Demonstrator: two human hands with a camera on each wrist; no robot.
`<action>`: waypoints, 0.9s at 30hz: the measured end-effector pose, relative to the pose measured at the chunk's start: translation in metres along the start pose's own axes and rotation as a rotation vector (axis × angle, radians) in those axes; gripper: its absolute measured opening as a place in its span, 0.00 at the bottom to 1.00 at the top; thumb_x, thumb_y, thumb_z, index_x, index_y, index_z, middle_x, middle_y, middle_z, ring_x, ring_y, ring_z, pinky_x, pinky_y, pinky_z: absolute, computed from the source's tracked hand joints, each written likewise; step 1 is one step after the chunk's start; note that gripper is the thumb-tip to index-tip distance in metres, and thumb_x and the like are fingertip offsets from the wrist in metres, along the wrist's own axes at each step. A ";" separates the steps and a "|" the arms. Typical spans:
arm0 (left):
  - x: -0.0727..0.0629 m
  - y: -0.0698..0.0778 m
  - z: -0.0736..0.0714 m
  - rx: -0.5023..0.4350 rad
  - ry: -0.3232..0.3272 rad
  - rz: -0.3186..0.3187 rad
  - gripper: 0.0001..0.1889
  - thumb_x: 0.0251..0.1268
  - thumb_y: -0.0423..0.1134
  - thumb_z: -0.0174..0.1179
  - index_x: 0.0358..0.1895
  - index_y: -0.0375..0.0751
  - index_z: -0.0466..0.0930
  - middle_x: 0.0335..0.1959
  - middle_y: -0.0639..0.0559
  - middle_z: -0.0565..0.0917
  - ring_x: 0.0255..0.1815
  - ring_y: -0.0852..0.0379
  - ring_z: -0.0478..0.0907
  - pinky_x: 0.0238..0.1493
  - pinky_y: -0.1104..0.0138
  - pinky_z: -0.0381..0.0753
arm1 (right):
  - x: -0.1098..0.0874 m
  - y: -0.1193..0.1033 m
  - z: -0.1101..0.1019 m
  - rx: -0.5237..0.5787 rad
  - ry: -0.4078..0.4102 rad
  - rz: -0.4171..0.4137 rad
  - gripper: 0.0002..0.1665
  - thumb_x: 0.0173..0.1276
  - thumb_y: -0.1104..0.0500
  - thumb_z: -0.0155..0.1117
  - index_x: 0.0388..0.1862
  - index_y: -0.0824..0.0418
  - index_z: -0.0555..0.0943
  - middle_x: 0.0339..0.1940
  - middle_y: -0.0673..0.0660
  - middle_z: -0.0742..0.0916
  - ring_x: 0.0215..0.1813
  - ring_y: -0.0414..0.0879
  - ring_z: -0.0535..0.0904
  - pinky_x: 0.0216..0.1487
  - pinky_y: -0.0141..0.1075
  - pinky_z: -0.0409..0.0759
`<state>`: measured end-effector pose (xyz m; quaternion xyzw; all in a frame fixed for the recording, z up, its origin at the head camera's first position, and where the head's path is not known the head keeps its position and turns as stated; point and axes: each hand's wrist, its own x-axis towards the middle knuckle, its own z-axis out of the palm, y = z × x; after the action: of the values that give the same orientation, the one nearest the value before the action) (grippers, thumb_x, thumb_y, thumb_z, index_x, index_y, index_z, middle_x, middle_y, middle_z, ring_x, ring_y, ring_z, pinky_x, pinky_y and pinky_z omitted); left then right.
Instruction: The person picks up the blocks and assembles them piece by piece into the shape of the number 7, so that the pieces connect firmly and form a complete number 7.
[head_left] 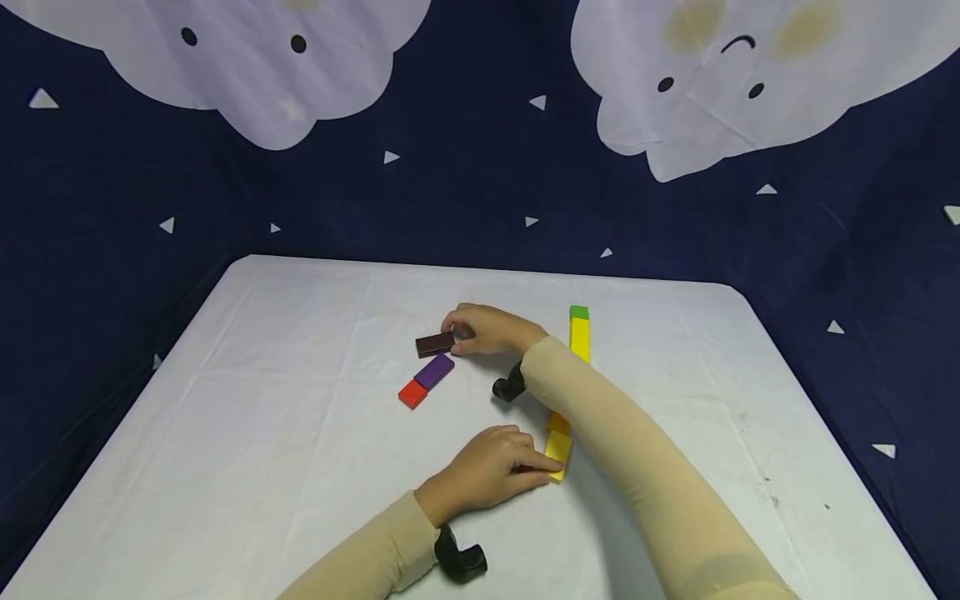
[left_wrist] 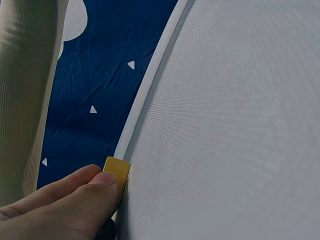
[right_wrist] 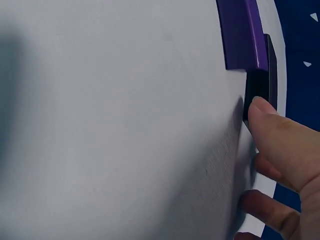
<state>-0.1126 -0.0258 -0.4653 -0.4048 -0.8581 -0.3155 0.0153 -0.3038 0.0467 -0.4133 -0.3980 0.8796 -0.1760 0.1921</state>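
Note:
My right hand [head_left: 491, 328] is at the right end of a dark brown block [head_left: 435, 345], thumb on the near side and index finger on the far side. In the right wrist view the thumb lies against that dark block [right_wrist: 258, 87], beside a purple block [right_wrist: 241, 35]. Just below it in the head view, the purple block [head_left: 434, 371] meets a red block [head_left: 412, 393] end to end. With thumb and index finger, my left hand [head_left: 487, 468] holds a yellow block [head_left: 557, 450] at the near end of a row; the left wrist view shows its yellow end [left_wrist: 118, 171].
The row continues away with an orange-yellow block [head_left: 558, 422], a longer yellow piece [head_left: 580, 337] and a green piece [head_left: 579, 312] at the far end. My right forearm [head_left: 637, 442] crosses over the row and hides its middle. Everything lies on a white-covered table [head_left: 225, 417].

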 end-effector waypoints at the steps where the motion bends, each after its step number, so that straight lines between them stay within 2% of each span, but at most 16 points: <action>1: 0.000 0.000 0.000 0.000 0.000 0.000 0.12 0.67 0.51 0.63 0.51 0.64 0.87 0.23 0.68 0.75 0.30 0.73 0.65 0.38 0.79 0.63 | 0.000 -0.001 0.000 0.001 0.001 -0.012 0.22 0.69 0.52 0.67 0.61 0.51 0.79 0.50 0.51 0.80 0.50 0.43 0.73 0.57 0.36 0.71; 4: 0.000 0.000 0.000 -0.006 -0.003 -0.002 0.12 0.67 0.51 0.63 0.51 0.64 0.87 0.24 0.68 0.76 0.30 0.73 0.66 0.38 0.80 0.64 | 0.001 -0.004 0.002 -0.005 -0.002 -0.040 0.24 0.70 0.54 0.66 0.64 0.50 0.77 0.54 0.51 0.80 0.52 0.43 0.73 0.59 0.37 0.71; 7: 0.000 0.000 0.000 -0.011 -0.006 -0.004 0.12 0.67 0.51 0.63 0.51 0.64 0.87 0.24 0.68 0.76 0.31 0.73 0.66 0.37 0.80 0.63 | 0.002 -0.009 0.003 -0.012 -0.009 -0.047 0.25 0.71 0.55 0.65 0.66 0.48 0.76 0.54 0.51 0.80 0.52 0.43 0.73 0.59 0.37 0.71; 14: 0.000 0.000 0.000 -0.014 -0.011 -0.008 0.12 0.67 0.51 0.63 0.51 0.64 0.87 0.24 0.68 0.76 0.30 0.73 0.65 0.37 0.80 0.63 | -0.001 -0.011 0.003 -0.062 -0.048 0.005 0.27 0.74 0.53 0.61 0.70 0.39 0.73 0.49 0.49 0.77 0.49 0.42 0.73 0.54 0.36 0.72; 18: 0.000 0.000 0.001 -0.018 -0.010 -0.007 0.12 0.67 0.51 0.63 0.52 0.63 0.87 0.23 0.68 0.75 0.30 0.73 0.65 0.37 0.80 0.63 | -0.005 -0.008 0.001 -0.136 -0.054 0.014 0.28 0.74 0.52 0.61 0.71 0.36 0.71 0.50 0.48 0.77 0.49 0.43 0.73 0.55 0.37 0.73; 24: 0.001 -0.001 0.002 -0.016 -0.010 -0.005 0.13 0.67 0.51 0.63 0.52 0.63 0.87 0.24 0.68 0.75 0.29 0.73 0.65 0.38 0.79 0.64 | -0.008 -0.007 -0.001 -0.301 -0.047 0.022 0.28 0.74 0.46 0.60 0.71 0.32 0.68 0.46 0.46 0.77 0.46 0.42 0.73 0.56 0.41 0.72; 27: 0.001 0.000 0.001 -0.018 -0.012 -0.007 0.13 0.68 0.51 0.63 0.53 0.63 0.87 0.24 0.68 0.76 0.30 0.73 0.65 0.38 0.79 0.64 | -0.008 -0.007 0.000 -0.316 -0.034 0.002 0.28 0.73 0.45 0.61 0.70 0.35 0.69 0.46 0.47 0.78 0.46 0.43 0.73 0.55 0.40 0.73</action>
<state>-0.1127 -0.0247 -0.4662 -0.4036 -0.8569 -0.3207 0.0054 -0.2945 0.0479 -0.4083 -0.4255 0.8933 -0.0285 0.1423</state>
